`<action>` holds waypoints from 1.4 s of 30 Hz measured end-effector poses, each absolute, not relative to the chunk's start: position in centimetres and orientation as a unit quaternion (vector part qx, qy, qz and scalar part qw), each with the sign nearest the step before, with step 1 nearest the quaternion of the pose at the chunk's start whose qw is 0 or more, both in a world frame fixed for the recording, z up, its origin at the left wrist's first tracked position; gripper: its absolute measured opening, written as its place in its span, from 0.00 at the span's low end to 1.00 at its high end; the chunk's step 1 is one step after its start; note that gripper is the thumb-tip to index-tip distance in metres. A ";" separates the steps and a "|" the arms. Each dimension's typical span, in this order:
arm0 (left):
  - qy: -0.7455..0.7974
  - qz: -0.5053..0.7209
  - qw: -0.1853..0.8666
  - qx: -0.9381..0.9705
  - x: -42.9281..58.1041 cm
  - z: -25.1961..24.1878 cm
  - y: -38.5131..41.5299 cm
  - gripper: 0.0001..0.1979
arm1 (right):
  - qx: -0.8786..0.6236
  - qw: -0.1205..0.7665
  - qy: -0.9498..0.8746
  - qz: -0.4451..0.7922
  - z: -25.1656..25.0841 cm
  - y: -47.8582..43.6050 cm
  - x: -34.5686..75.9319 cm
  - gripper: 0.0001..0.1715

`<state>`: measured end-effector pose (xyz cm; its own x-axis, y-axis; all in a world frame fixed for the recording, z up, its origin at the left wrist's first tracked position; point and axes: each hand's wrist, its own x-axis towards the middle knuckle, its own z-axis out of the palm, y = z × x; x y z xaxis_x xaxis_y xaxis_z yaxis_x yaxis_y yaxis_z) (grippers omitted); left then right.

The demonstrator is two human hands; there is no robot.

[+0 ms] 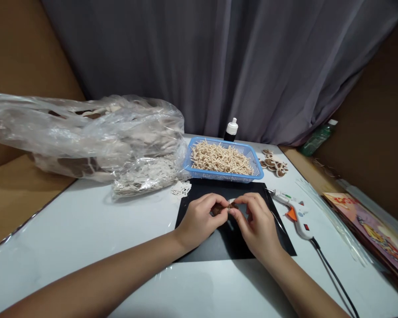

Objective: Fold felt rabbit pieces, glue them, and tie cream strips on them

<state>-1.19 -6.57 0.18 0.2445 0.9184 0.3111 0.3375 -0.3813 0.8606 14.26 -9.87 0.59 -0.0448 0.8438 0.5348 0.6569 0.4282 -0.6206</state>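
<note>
Over a black mat (199, 247), my left hand (204, 218) and my right hand (257, 223) meet fingertip to fingertip. Both are closed on a small brown and white piece (220, 209), largely covered by the fingers, so its exact kind cannot be made out. Just beyond the hands stands a blue plastic basket (260, 170) filled with thin cream-coloured strips (220, 158). A white hot glue gun (298, 214) with an orange trigger lies to the right of my right hand, its nozzle by the mat's edge. Several brown and white pieces (273, 163) are piled right of the basket.
Clear plastic bags (146, 128) of brown and white material fill the back left. Lacy white scraps (181, 188) lie near the mat. Behind the basket is a white-capped bottle (231, 128). Clear glue sticks (334, 225), a picture book (374, 225) and a green bottle (318, 138) are at right.
</note>
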 end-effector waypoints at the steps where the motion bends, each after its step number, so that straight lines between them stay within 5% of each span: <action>1: 0.438 0.428 0.337 0.715 -1.2 0.1 -6.6 0.01 | -0.522 0.447 -0.720 0.098 0.6 -9.9 14.2 0.05; 10: 0.439 0.411 0.355 0.716 -0.8 0.2 -6.8 0.01 | -0.528 0.405 -0.746 0.041 -0.2 -10.1 13.6 0.09; 25: 0.398 0.407 0.737 0.365 -0.1 0.6 -7.0 0.10 | -0.341 0.406 -0.840 -0.120 -0.9 -8.6 15.7 0.07; 42: 0.369 0.405 0.787 0.283 -0.1 0.8 -7.5 0.08 | -0.329 0.412 -0.838 -0.143 -0.5 -8.7 15.6 0.05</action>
<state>-0.14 -7.47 0.83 0.3996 0.8467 -0.3512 -0.4287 0.5113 0.7449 15.61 -8.71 -0.46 -0.4442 0.4336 0.7840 0.6696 0.7421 -0.0311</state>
